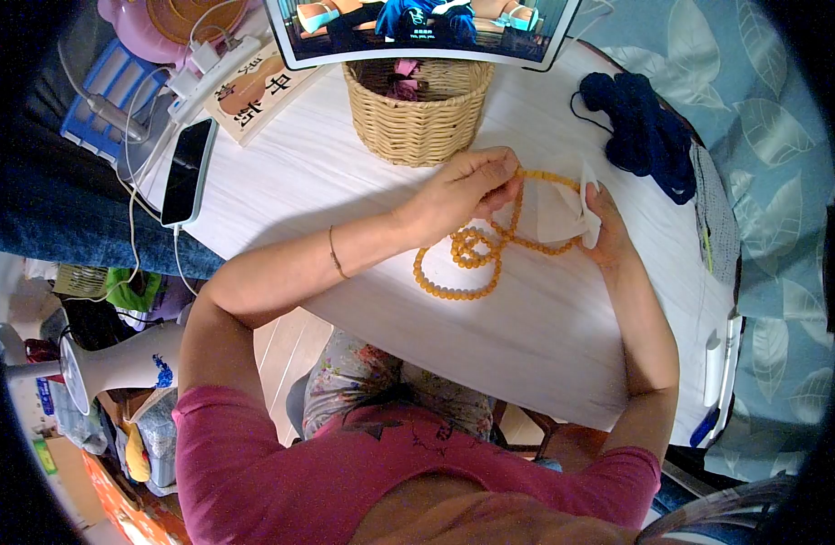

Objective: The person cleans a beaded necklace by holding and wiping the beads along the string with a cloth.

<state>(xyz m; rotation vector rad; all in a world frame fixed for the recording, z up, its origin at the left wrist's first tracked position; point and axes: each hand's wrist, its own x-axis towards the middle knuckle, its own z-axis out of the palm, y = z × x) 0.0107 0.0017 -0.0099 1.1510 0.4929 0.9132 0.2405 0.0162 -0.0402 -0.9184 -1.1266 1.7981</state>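
A long string of orange-yellow beads [456,293] lies in loops on the white table [490,341]. My left hand [467,189] pinches one part of the string, thumb and fingers pressed together, above the loops. From there a length of beads runs right to a white tissue [556,211]. My right hand [606,225] has its fingers closed round the tissue, and the string passes into it. Inside the tissue the beads are hidden.
Behind my hands stands a wicker basket [419,123] with a tablet [427,56] above it. Dark blue yarn [637,132] lies at the back right. On the left are a charging phone [188,173], a book [258,95] and a power strip [208,77].
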